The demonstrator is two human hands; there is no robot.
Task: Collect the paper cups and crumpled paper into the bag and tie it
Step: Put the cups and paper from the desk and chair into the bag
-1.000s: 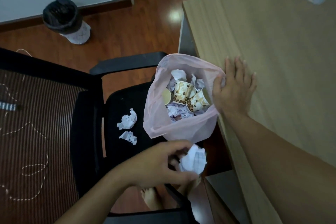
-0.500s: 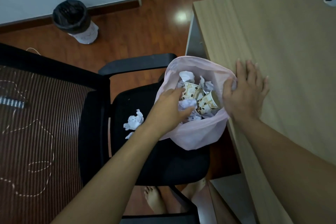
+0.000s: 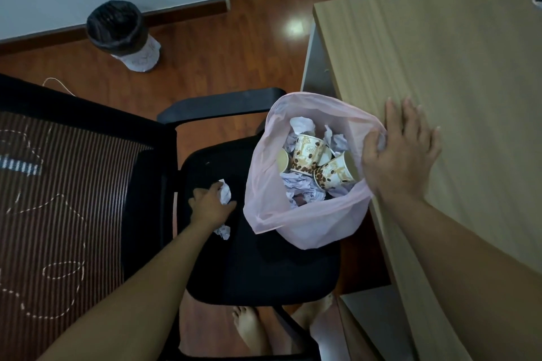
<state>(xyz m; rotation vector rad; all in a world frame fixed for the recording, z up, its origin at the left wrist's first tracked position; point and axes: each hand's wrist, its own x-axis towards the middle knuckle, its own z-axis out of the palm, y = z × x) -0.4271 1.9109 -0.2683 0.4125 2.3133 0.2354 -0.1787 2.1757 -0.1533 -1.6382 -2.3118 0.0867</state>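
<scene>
A pink plastic bag (image 3: 305, 228) hangs open between the black chair seat (image 3: 264, 269) and the desk edge. Inside lie paper cups (image 3: 308, 155) printed with coffee beans and several crumpled papers (image 3: 296, 184). My right hand (image 3: 399, 158) pins the bag's rim against the wooden desk (image 3: 457, 91), thumb hooked on the plastic. My left hand (image 3: 209, 204) reaches down to the seat and closes around a crumpled paper ball (image 3: 225, 192). A second crumpled paper (image 3: 223, 231) lies on the seat just below that hand.
The chair's armrest (image 3: 220, 105) curves behind the bag and its mesh back (image 3: 58, 184) fills the left. A bin lined in black (image 3: 117, 26) stands on the wooden floor by the wall. Bare feet (image 3: 249, 328) show under the seat.
My left hand dropped a paper ball into the bag, then pulled out and moved left down to the seat, onto another crumpled paper. My right hand stayed on the bag rim.
</scene>
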